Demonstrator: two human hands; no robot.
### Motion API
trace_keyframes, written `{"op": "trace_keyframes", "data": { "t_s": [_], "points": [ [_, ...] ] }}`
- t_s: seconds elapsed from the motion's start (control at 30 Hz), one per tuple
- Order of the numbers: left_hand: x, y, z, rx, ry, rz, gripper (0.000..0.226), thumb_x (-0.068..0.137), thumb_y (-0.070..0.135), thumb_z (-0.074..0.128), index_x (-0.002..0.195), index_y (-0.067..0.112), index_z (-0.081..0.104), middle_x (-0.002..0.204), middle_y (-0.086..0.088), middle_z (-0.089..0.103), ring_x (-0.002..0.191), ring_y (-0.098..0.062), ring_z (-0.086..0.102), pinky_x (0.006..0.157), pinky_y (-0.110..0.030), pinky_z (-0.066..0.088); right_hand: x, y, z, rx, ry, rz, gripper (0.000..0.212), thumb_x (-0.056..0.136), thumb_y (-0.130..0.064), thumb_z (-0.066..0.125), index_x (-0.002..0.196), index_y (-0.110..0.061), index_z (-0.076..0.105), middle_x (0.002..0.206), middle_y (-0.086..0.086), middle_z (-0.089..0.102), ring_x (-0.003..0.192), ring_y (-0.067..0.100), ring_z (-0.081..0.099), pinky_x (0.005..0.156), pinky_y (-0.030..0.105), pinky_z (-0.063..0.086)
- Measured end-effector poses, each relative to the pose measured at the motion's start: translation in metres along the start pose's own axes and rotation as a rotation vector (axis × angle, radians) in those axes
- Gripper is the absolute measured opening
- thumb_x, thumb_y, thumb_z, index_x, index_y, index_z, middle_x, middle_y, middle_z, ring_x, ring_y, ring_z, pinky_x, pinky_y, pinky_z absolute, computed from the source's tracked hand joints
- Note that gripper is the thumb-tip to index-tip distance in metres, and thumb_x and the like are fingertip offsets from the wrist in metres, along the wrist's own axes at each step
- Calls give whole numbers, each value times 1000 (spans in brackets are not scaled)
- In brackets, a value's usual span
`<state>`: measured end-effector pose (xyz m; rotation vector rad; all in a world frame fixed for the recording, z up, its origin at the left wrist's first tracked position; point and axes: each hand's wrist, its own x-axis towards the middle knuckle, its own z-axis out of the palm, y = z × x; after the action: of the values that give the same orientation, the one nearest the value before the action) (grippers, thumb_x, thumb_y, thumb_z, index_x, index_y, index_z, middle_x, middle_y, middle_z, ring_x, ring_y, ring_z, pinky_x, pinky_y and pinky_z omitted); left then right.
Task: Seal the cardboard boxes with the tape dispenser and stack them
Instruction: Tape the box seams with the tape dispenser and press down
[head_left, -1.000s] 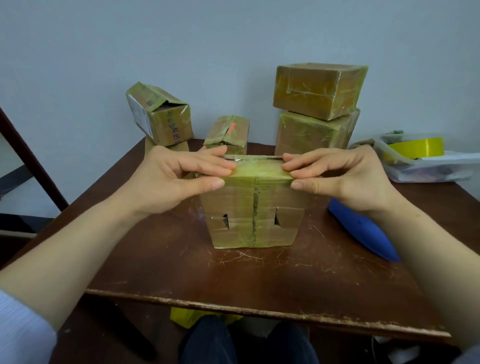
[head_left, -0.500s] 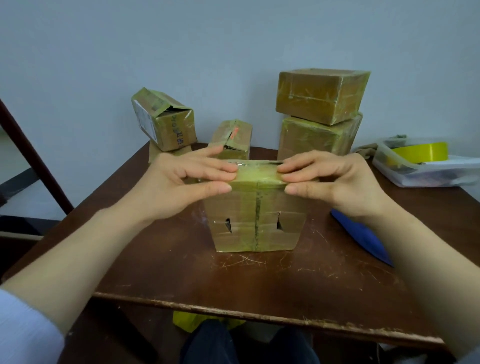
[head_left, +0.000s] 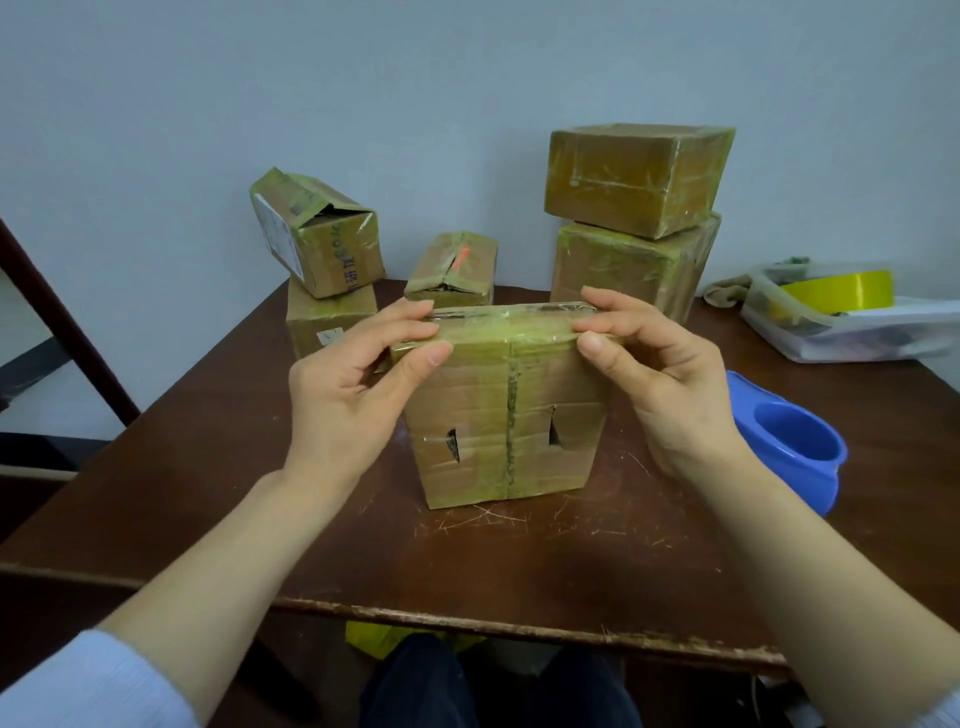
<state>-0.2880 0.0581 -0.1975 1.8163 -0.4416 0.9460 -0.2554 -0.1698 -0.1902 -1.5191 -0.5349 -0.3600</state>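
Observation:
A cardboard box (head_left: 506, 415) wrapped in yellowish tape stands on the brown table (head_left: 519, 561), in front of me. My left hand (head_left: 353, 384) pinches its top left edge, thumb on the front face and fingers over the top. On the top right edge my right hand (head_left: 660, 374) pinches the same way. A blue tape dispenser (head_left: 784, 441) lies on the table to the right of the box. Two taped boxes (head_left: 636, 176) stand stacked at the back right.
At the back left a tilted box with an open flap (head_left: 317, 234) leans on a lower box (head_left: 324, 325). A small box (head_left: 452, 267) sits behind the centre one. A clear plastic tub (head_left: 857, 332) holding a yellow tape roll (head_left: 841, 293) stands at far right. The table's worn front edge runs below.
Both hands have slid outward from the middle of the box top to its corners. The camera has moved closer and the blue dispenser shows more fully.

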Motion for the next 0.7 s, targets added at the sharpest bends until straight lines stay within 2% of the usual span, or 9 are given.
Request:
{"op": "trace_keyframes", "data": {
  "t_s": [0.17,0.27,0.4,0.5,0.57,0.63,0.7],
  "points": [
    [2,-1,-8,-58,-79,-23,33,88,23,60,120,16,59,120,17,63,117,-7,58,101,-23,44,4,-1,-8,5,-51,-13,18,75,-20,73,87,-32,75,120,2,65,115,11,58,89,19,44],
    [5,-2,-7,-38,-101,0,24,89,18,61,111,11,64,116,5,65,113,-11,61,98,-24,46,8,2,-6,-6,-47,-23,19,76,-16,73,83,-34,76,116,4,65,112,10,58,89,20,44],
    [10,-2,-8,-125,-98,-86,19,79,22,71,98,17,70,108,10,70,110,-13,63,94,-24,48,8,3,-6,50,-54,44,14,75,-24,72,85,-33,74,120,0,62,110,5,58,87,19,45],
    [14,0,-2,-123,-74,-144,24,71,22,80,93,19,70,109,3,68,108,-13,63,92,-26,50,6,3,4,18,-66,102,17,79,-25,66,96,-27,62,124,-9,55,101,-3,57,81,16,46],
    [18,3,2,-84,-39,-150,22,74,17,76,96,16,70,104,-2,69,104,-12,65,93,-28,50,7,1,11,-58,-16,92,16,84,-21,66,97,-28,58,115,-15,55,93,-4,56,79,19,45],
    [23,8,4,-78,-17,-202,17,78,14,74,94,18,71,96,4,71,96,-5,66,88,-23,51,15,-4,13,-147,11,70,16,87,-20,66,100,-27,59,102,-16,59,86,-2,55,77,20,45],
    [29,9,1,-76,7,-284,9,81,16,72,85,24,71,81,20,70,82,5,63,77,-16,50,27,-10,12,-146,-14,98,35,87,-25,67,120,-23,55,112,-9,60,91,-2,59,81,18,47]
  ]
}}
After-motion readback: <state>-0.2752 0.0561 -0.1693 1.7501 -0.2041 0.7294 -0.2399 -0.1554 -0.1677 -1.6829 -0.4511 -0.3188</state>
